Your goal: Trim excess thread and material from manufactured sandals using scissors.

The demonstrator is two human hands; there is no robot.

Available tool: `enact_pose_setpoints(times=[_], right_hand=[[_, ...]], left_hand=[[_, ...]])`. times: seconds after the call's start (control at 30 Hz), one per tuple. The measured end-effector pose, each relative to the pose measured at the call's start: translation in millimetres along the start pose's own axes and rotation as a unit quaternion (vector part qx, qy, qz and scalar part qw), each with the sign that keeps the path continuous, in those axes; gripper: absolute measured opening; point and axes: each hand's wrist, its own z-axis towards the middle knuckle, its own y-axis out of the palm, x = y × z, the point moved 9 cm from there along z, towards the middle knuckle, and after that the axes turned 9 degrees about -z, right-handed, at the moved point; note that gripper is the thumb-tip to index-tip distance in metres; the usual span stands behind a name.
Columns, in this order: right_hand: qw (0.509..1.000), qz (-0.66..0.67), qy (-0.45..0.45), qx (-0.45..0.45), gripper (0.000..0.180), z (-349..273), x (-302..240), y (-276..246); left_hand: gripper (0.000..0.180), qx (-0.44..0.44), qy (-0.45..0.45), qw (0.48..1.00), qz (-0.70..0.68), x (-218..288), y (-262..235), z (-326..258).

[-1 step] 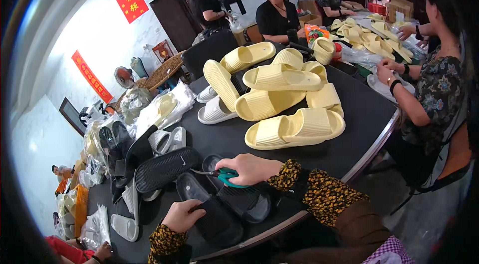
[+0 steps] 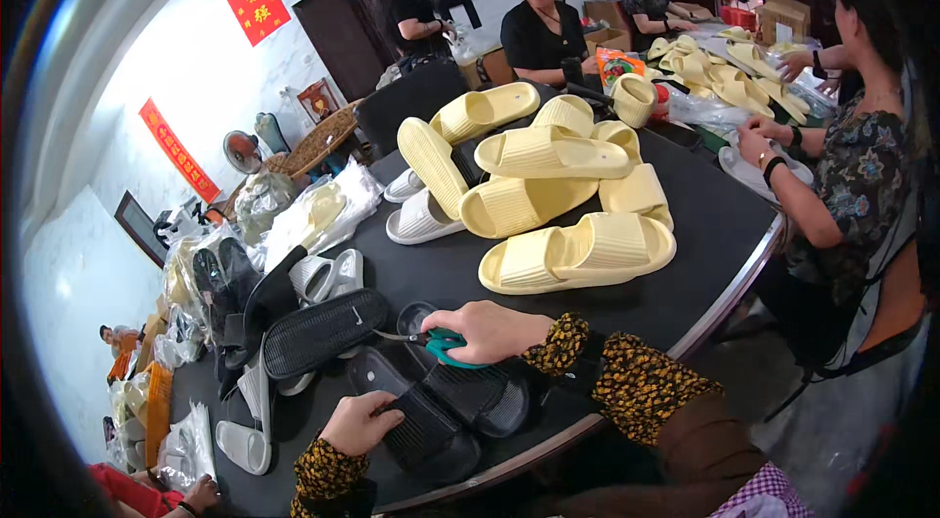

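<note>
My left hand [image 2: 360, 423] grips the strap of a black slide slipper [image 2: 452, 454] near the table's front edge, fingers bent over its ribbed band. Just to the right lies a second black slipper [image 2: 504, 407], partly under my right hand [image 2: 485, 334]. That hand is closed around the teal handles of a pair of scissors [image 2: 446, 346]. The thin metal blades reach left, to the edge of a black slipper lying sole up [image 2: 328, 330]. Beyond my right hand, a pile of pale yellow slippers [image 2: 578, 254] covers the middle of the table.
Grey slippers [image 2: 245, 445] lie on the left, with bagged slippers [image 2: 211, 273] and clear plastic [image 2: 186, 449] nearby. The dark table [image 2: 700, 214] has a metal edge. A person [image 2: 852, 156] on the right handles a pale slipper; others work behind. A red sleeve [image 2: 132, 494] shows lower left.
The black slipper in my left hand has tilted slightly, so the ribs on its strap show more plainly. My right hand and the scissors have hardly moved.
</note>
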Motion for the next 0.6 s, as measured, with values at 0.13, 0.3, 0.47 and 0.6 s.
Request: enact_pose_setpoints(times=[0.13,0.3,0.47,0.6], right_hand=[[1.0,-0.012,-0.019,0.006,0.041,-1.1,0.1,4.2],[1.0,-0.007,-0.012,0.005,0.04,-3.7,0.9,4.8],[1.0,0.002,-0.016,0.011,0.04,-2.0,1.1,4.8],[1.0,-0.001,-0.001,0.016,0.04,-1.8,6.9,4.7]], left_hand=[[0.037,-0.004,0.037,0.998,0.045,-7.2,2.8,2.4],[0.051,-0.059,0.035,0.997,0.043,14.6,10.7,11.3],[0.054,-0.114,0.018,0.993,0.018,8.1,16.4,29.9],[0.048,-0.161,0.017,0.975,-0.155,5.2,43.6,45.9]])
